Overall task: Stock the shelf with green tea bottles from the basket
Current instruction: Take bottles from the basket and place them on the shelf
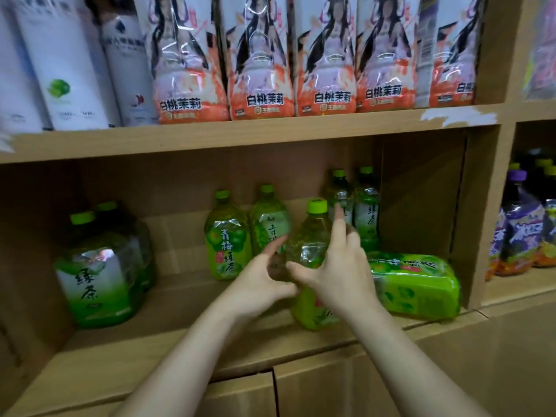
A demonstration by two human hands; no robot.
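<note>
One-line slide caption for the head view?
Left hand and right hand flank an upright green tea bottle at the shelf front, beside a sideways bottle.

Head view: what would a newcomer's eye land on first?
The left hand and right hand, fingers spread, flank an upright clear plastic green tea bottle with a lime-green cap at the front of the lower wooden shelf. Right of it, a green-labelled bottle lies on its side. Above, orange-and-white labelled bottles line the upper shelf.
</note>
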